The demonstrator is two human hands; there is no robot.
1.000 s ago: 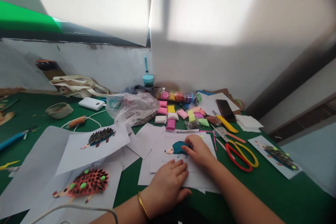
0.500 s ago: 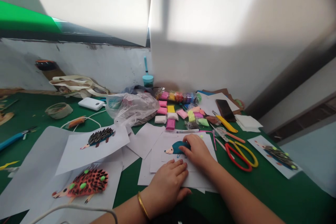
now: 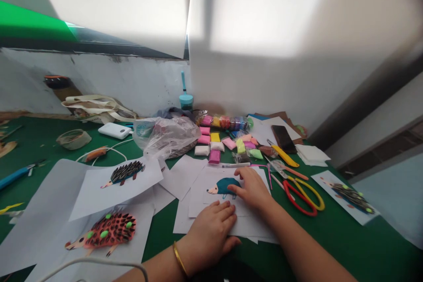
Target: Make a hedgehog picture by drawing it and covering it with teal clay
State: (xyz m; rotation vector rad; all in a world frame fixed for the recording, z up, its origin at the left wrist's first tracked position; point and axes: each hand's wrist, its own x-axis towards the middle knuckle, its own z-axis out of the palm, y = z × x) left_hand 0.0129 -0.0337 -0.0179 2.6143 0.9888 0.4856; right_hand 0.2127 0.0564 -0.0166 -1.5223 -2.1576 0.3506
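A blue clay hedgehog (image 3: pixel 224 186) with a pale pink face lies on a sheet of white paper (image 3: pixel 198 205) in front of me. Pen outlines of legs show under its body. My left hand (image 3: pixel 214 227), with a gold bangle at the wrist, lies flat on the paper just below the hedgehog, fingers stretched out. At the hedgehog's right end is my right hand (image 3: pixel 253 187), its thumb at the blue clay's edge and its fingers curved and apart from the thumb. Nothing shows between them.
Packets of coloured clay (image 3: pixel 214 146) and a plastic bag (image 3: pixel 168 134) lie behind the paper. To the right are red-and-yellow scissors (image 3: pixel 304 194), a yellow cutter (image 3: pixel 286 155), a phone (image 3: pixel 283 138) and a finished hedgehog card (image 3: pixel 346 196). Seed-covered hedgehogs (image 3: pixel 110 229) lie on the left.
My right hand has shifted slightly to the right, and its thumb and fingers have opened, uncovering more of the blue body. My left hand has stayed in place.
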